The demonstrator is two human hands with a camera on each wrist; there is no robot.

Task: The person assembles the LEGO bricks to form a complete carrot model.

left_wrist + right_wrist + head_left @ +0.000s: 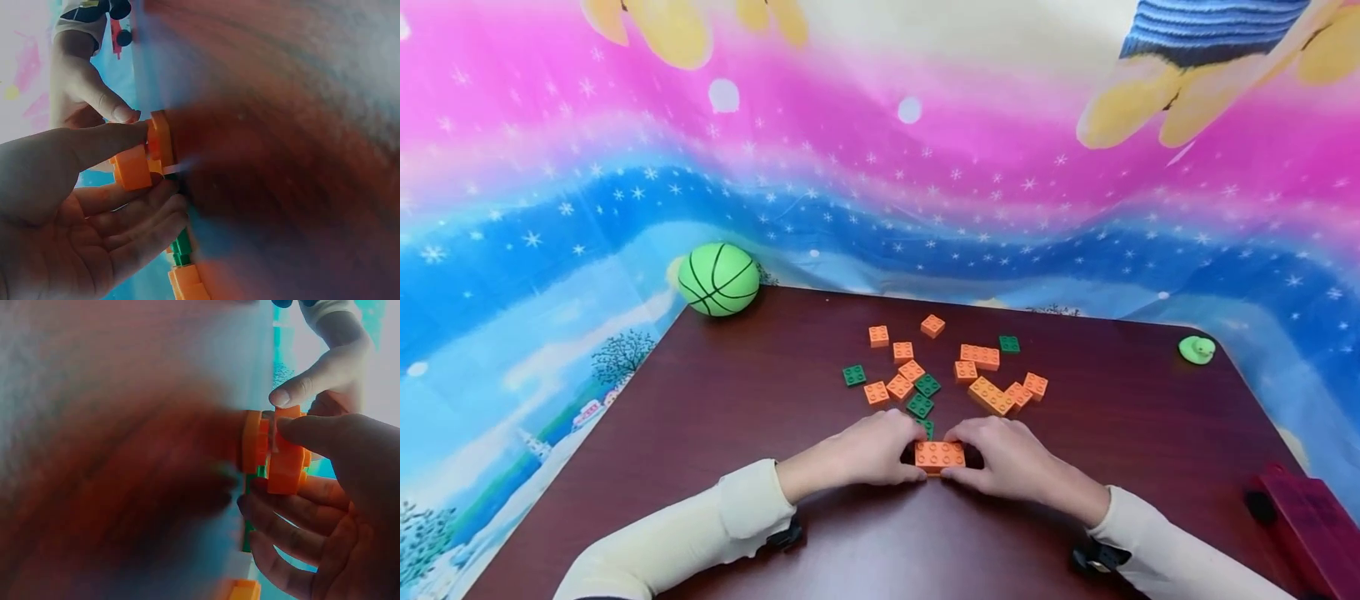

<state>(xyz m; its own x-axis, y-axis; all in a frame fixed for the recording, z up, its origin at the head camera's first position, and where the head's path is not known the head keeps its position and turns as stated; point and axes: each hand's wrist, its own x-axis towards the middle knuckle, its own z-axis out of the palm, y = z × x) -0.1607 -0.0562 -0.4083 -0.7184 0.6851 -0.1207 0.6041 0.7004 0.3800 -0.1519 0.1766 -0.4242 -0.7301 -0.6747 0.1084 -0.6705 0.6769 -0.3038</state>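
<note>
Near the middle of the table, my left hand (874, 448) and right hand (1009, 457) hold a long orange toy brick (940, 457) between them, one at each end. Thumbs are on its near side and fingers on its far side. Directly under it, a second orange brick (250, 442) sits on the table, its studs facing the upper brick (286, 459); a narrow gap shows between the two in the right wrist view. A green brick (927, 428) just beyond the hands is partly hidden.
Past the hands, several loose orange bricks (980, 357) and green bricks (853, 375) are scattered over the dark wooden table (760, 383). A green ball (719, 280) stands at the far left corner, a small green toy duck (1197, 350) at the far right. A red object (1311, 521) lies at the right edge.
</note>
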